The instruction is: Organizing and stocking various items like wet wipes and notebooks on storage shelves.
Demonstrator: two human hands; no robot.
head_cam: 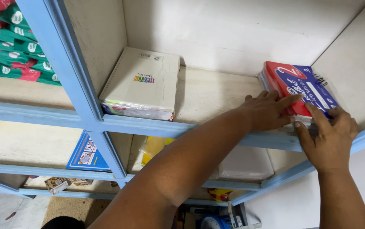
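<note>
My left hand [265, 111] and right hand [328, 135], fingers flat and gripping nothing, press the red-and-blue writing pads [299, 87] at the shelf's [216, 95] right end, best squared evenly

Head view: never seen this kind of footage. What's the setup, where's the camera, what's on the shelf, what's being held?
There is no machine here: a person works with two bare hands, and the single camera sits on their head, looking down and forward into a blue-framed shelf unit.

The left hand lies flat against the near side of a stack of red and blue writing pads at the right end of the shelf. The right hand presses on the stack's front edge, fingers on top. Neither hand lifts it; the stack rests on the shelf board.

Further left on the same shelf lies a wrapped stack of white spiral notebooks. The next bay holds red and green packets. Lower shelves hold a blue booklet and a yellow item.
</note>
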